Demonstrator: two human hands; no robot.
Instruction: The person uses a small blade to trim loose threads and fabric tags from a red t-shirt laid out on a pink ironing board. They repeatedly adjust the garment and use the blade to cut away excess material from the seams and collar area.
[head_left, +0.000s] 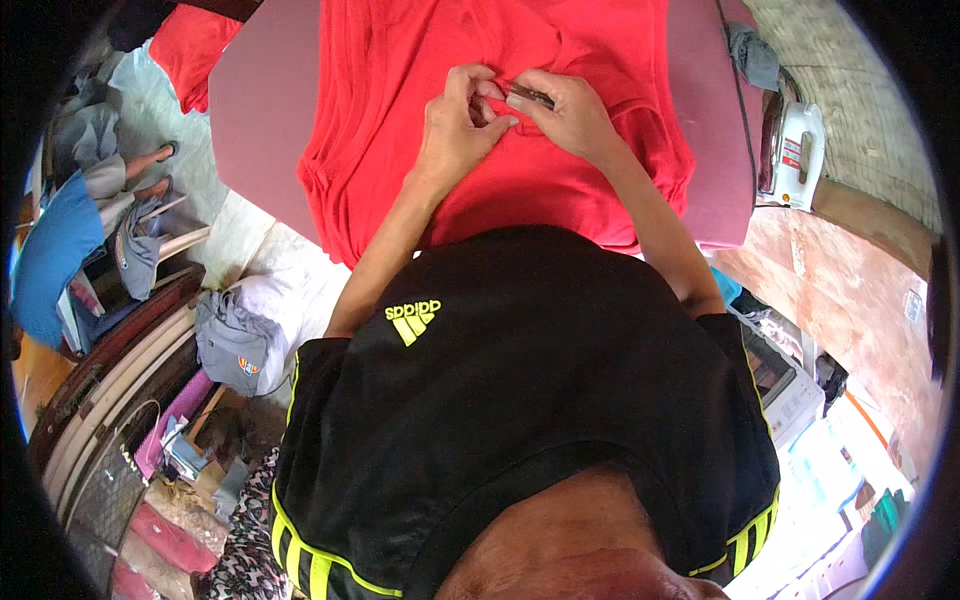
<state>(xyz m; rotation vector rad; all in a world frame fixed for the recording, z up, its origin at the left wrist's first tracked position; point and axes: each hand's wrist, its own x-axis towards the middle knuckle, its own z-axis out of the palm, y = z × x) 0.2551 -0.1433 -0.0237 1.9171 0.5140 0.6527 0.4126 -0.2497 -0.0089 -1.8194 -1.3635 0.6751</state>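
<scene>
A red garment (380,130) lies spread over a mauve padded table (262,120), its folds gathered in front of me. My left hand (462,125) pinches a bit of the red cloth between thumb and fingers. Close against it on the right, my right hand (565,112) is closed on a small dark metal tool (533,95), which looks like thread snips. Its tip is at the pinched cloth, partly hidden by my fingers.
A white iron (798,155) stands at the table's right edge, beside a dark cord (742,95). More red cloth (190,55) hangs at the far left. A grey bag (235,340) sits at the left. Another person's legs (145,165) show at the far left.
</scene>
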